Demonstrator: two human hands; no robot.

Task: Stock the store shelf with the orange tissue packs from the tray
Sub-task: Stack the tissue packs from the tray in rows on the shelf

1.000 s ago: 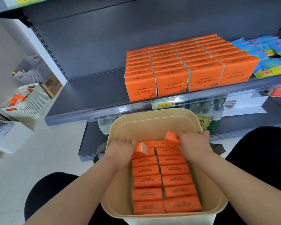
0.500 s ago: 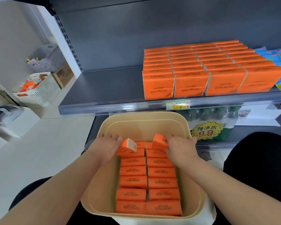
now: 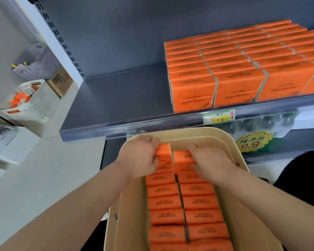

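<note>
the left hand point(image 3: 140, 158) and right hand point(image 3: 211, 161) are closing in toward each other at the far end of the tray point(image 3: 216, 135), now clamping their tipped orange packs point(image 3: 164, 153) upright and side by side, each hand possibly gathering more than one.

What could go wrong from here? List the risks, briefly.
1. The left hand and right hand each grip tissue packs at the far end of the tray; a pack might slip during lifting.
2. The shelf edge sits just beyond the tray, so rising packs could catch it or nudge the stocked row.
</note>
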